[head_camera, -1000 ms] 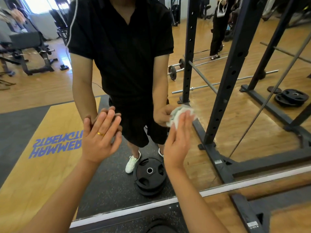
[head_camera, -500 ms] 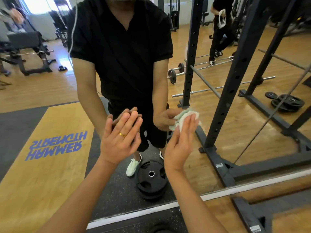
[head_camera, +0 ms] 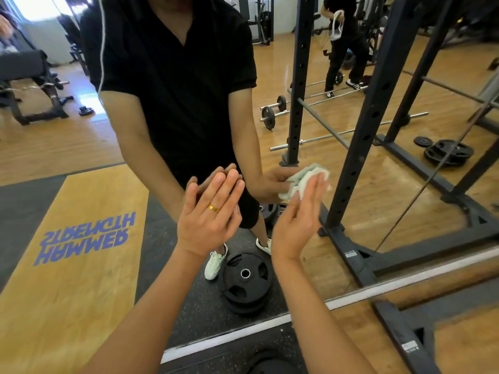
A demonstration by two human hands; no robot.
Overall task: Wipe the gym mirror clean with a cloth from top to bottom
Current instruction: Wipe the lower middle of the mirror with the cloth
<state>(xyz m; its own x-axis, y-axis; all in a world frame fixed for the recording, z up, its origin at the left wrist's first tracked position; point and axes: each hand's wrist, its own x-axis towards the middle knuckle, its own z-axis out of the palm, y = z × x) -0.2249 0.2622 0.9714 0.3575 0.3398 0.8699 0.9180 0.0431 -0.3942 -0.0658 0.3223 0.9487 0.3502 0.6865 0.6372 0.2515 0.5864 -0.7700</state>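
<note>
The left hand (head_camera: 210,211) has slid rightward across the mirror (head_camera: 405,201) and is now near the right hand (head_camera: 297,214) (its fingers straight, flat on the glass). The right hand, fingers extended, still presses the pale cloth (head_camera: 306,179) against the mirror's lower part.

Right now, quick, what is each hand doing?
Left hand: open, straight fingers touching the mirror, holding nothing.
Right hand: open, straight fingers pressing the cloth against the mirror.
</note>
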